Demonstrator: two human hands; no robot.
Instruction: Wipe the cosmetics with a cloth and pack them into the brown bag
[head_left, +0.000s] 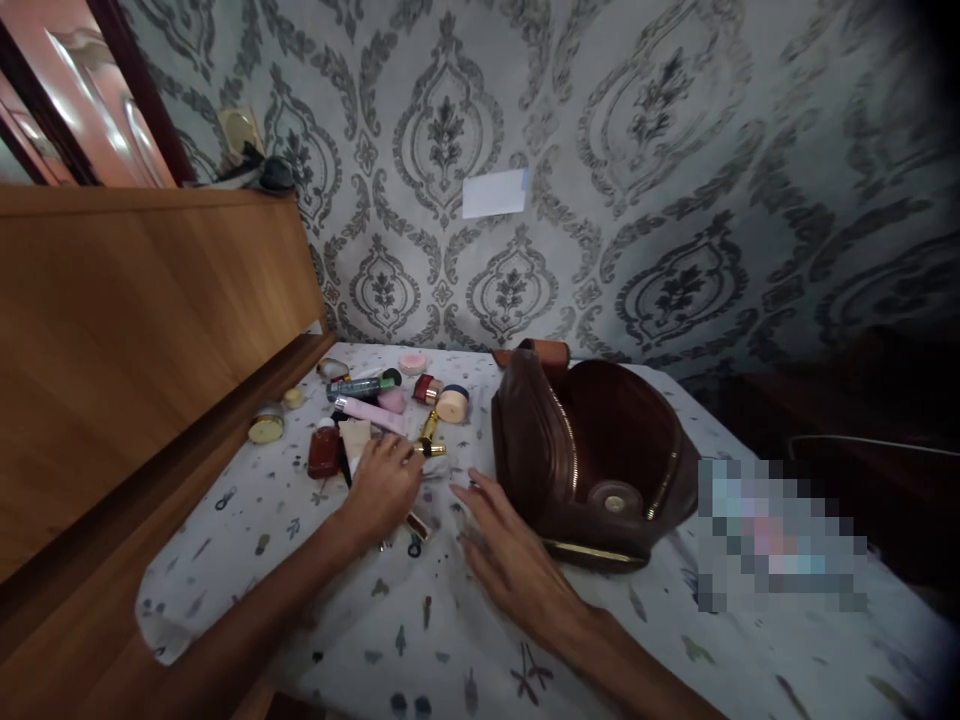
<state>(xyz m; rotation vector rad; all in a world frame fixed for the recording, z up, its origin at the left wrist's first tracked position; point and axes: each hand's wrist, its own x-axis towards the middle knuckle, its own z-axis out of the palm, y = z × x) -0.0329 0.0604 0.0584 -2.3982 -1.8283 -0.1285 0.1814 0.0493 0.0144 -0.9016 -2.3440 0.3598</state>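
My left hand [386, 485] is among the cosmetics with its fingers curled down. What they grip, if anything, is hidden beneath them. A gold-capped tube [433, 450] lies right at its fingertips, and a beige tube [355, 438] is just behind the knuckles. Held low over the cloth, my right hand [510, 560] has its fingers stretched out and apart, with nothing in them. Beside it stands a brown leather handbag [532, 440], unzipped and gaping, its dark inside showing. Partly under my left hand, a small dark and gold item [417, 526] rests on the cloth.
Around my left hand are a red-brown bottle [323, 452], a pink tube [369, 413], a teal bottle [360, 388], round jars [452, 403] and a gold-lidded jar [266, 425]. A wooden panel [150, 300] borders the patterned tablecloth [360, 650] on the left; the papered wall [450, 270] is behind.
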